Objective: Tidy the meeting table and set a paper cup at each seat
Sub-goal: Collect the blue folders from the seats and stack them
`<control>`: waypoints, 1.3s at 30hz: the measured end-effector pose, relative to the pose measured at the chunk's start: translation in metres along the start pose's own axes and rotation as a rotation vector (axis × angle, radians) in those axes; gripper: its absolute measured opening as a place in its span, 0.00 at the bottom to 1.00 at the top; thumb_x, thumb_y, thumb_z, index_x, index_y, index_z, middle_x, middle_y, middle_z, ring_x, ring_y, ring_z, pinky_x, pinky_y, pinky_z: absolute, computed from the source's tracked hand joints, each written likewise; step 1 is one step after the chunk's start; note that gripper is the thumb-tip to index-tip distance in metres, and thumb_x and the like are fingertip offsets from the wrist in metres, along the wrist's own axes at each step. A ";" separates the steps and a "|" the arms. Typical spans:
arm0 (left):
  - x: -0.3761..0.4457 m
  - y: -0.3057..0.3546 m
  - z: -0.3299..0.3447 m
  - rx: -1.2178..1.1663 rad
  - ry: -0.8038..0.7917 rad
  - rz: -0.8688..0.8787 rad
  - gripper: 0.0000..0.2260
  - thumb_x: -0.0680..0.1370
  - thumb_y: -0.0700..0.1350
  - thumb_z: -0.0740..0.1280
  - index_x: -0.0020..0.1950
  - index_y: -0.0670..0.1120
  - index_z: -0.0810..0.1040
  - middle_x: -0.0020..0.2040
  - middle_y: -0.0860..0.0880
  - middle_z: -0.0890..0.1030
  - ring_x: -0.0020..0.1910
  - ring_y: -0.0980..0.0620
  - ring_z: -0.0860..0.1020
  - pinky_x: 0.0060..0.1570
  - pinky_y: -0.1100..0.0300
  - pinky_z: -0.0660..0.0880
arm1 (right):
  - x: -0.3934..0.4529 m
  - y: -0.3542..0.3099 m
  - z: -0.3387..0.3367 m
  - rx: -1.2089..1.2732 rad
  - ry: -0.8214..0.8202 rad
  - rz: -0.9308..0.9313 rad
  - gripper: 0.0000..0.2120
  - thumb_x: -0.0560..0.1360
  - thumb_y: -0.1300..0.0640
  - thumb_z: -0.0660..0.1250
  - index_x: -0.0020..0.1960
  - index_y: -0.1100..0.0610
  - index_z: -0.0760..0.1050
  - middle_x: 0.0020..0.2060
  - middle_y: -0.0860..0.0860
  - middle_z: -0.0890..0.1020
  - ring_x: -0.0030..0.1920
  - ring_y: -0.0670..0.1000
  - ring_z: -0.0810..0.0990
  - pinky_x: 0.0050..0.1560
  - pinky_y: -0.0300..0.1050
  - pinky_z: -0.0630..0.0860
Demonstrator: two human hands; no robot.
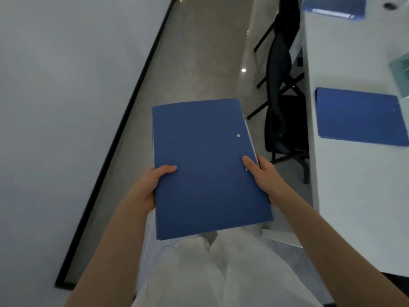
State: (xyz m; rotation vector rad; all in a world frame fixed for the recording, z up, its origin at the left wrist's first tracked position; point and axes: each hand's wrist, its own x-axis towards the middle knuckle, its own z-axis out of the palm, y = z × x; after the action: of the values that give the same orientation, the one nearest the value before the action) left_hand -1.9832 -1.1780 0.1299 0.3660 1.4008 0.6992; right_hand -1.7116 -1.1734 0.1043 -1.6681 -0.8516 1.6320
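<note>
I hold the blue folder stack [208, 169] out in front of me, above the floor, beside the worktop [354, 196]. My left hand [152, 185] grips its left edge and my right hand [263, 173] grips its right edge, thumbs on top, the other fingers tucked under. I think I should keep it flat so the white pages inside stay in. Another blue folder [358, 116] lies on the worktop, and I see no paper cups.

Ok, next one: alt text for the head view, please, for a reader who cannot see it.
A person's left hand and right hand grip a blue folder by its side edges, held above the floor. To the right, a white table carries two more blue folders, with black chairs tucked beside it.
</note>
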 end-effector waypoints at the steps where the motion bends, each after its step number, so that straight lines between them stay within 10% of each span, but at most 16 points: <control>1: 0.015 0.012 0.011 0.013 -0.012 -0.003 0.15 0.75 0.43 0.70 0.61 0.43 0.79 0.54 0.42 0.85 0.47 0.43 0.85 0.38 0.52 0.82 | 0.011 -0.007 -0.007 0.018 0.026 -0.010 0.16 0.77 0.45 0.65 0.59 0.55 0.73 0.51 0.52 0.84 0.46 0.52 0.85 0.40 0.48 0.81; 23: 0.223 0.199 0.218 0.141 -0.135 0.032 0.16 0.71 0.45 0.73 0.58 0.44 0.79 0.51 0.45 0.86 0.45 0.44 0.85 0.38 0.50 0.82 | 0.218 -0.139 -0.172 0.306 0.143 0.234 0.22 0.79 0.39 0.58 0.54 0.55 0.80 0.47 0.52 0.86 0.47 0.54 0.85 0.48 0.50 0.80; 29: 0.253 0.222 0.225 0.169 -0.111 0.013 0.14 0.73 0.44 0.72 0.58 0.44 0.79 0.49 0.45 0.86 0.43 0.44 0.86 0.36 0.51 0.81 | 0.249 -0.096 -0.216 -0.181 0.659 0.238 0.16 0.80 0.50 0.56 0.41 0.57 0.74 0.37 0.56 0.76 0.41 0.59 0.75 0.43 0.49 0.74; 33: 0.271 0.239 0.231 0.221 -0.126 0.004 0.14 0.74 0.45 0.71 0.59 0.44 0.79 0.50 0.45 0.86 0.44 0.43 0.85 0.39 0.49 0.80 | 0.262 -0.052 -0.225 -0.561 0.661 0.352 0.25 0.80 0.51 0.59 0.72 0.63 0.63 0.69 0.61 0.67 0.69 0.62 0.66 0.66 0.54 0.66; 39: 0.293 0.266 0.239 0.338 -0.162 -0.019 0.14 0.75 0.44 0.71 0.59 0.42 0.78 0.53 0.43 0.85 0.48 0.41 0.83 0.41 0.48 0.79 | 0.270 -0.009 -0.212 -0.743 0.616 0.479 0.36 0.79 0.45 0.60 0.77 0.62 0.49 0.78 0.56 0.49 0.77 0.59 0.50 0.74 0.57 0.58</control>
State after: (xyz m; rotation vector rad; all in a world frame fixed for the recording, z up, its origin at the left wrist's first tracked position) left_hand -1.8071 -0.7510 0.1080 0.6598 1.3653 0.4055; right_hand -1.4949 -0.9504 -0.0415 -2.8684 -0.8103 0.9583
